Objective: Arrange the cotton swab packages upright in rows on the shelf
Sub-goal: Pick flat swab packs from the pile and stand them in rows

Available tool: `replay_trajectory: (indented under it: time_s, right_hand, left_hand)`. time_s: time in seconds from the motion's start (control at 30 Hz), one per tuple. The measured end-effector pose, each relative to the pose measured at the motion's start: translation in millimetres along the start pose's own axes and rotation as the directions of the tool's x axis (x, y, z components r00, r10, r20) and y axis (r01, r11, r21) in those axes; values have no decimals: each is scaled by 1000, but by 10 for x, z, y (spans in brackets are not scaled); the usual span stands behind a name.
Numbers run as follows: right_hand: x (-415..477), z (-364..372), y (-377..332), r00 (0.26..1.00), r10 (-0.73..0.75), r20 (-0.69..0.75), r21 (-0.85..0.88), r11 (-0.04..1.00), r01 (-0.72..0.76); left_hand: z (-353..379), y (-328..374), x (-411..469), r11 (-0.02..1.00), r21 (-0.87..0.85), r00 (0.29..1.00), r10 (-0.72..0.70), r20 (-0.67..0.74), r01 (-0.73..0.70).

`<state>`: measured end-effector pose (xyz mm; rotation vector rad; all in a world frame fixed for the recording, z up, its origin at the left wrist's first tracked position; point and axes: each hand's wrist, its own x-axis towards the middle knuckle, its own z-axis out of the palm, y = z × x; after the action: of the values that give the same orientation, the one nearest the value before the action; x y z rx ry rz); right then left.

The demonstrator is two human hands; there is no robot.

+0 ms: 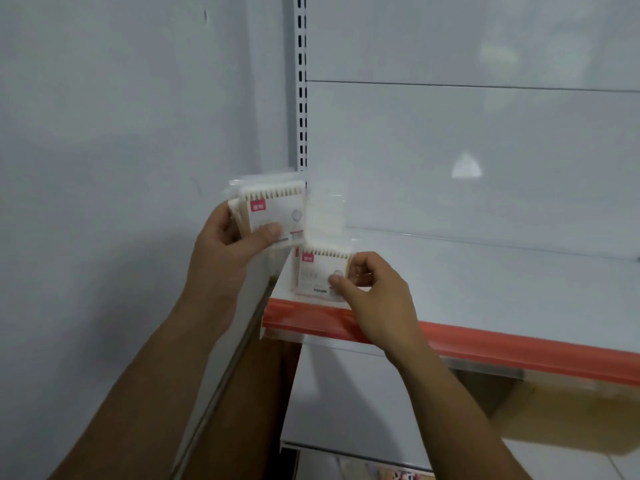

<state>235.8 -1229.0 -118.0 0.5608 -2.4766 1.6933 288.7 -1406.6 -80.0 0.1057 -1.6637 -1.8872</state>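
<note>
My left hand grips a small stack of cotton swab packages, clear bags with white cards and a pink label, held up just left of the shelf's upright. My right hand pinches another cotton swab package by its right edge. That package stands upright at the front left corner of the white shelf, just behind the red price strip. A blurred clear package shows behind it near the back panel.
A slotted white upright runs up the shelf's left side, next to a bare grey wall. A lower white shelf sits beneath, with a cardboard box on it at the right.
</note>
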Motion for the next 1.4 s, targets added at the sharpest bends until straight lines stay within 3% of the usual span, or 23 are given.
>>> replay_trajectory:
  time_s: [0.17,0.33,0.47,0.6,0.87,1.07,1.17,1.27,1.4]
  right_hand:
    - [76,195,-20,999,41,-3,-95,995,-41]
    - [103,255,-53,991,126,-36,-140,982,-130]
    - [77,275,-47,981,167,-101,-117,977,-179]
    - [21,246,-63,980,182,-75,-90,978,-189]
    - [22,-124,-376,980,30,-195,210,978,11]
    - [348,-508,-589,974,-57,-220,177,979,97]
    - [493,-679,-552,974,-53,-220,239,965,107]
    - [666,-787,-505,971,-14,-239,353,930,100]
    - [975,-869,-336,963,48,-265,425,902,72]
  left_hand:
    - [-191,-23,223,997,-76,1000,-6,-22,4]
    - [-148,-61,323,992,-130,996,1,87,10]
    - [-85,-84,363,993,-111,985,-12,173,32]
    - [-97,-71,292,997,-54,977,-45,207,57]
    - [166,18,275,997,-37,945,-53,322,68]
    - [689,79,345,1000,-4,906,-16,423,20]
    - [856,84,470,999,-20,892,-26,452,40]
    - [1004,71,611,993,-70,909,-62,412,99]
    - [1043,-9,908,999,-20,983,-31,182,36]
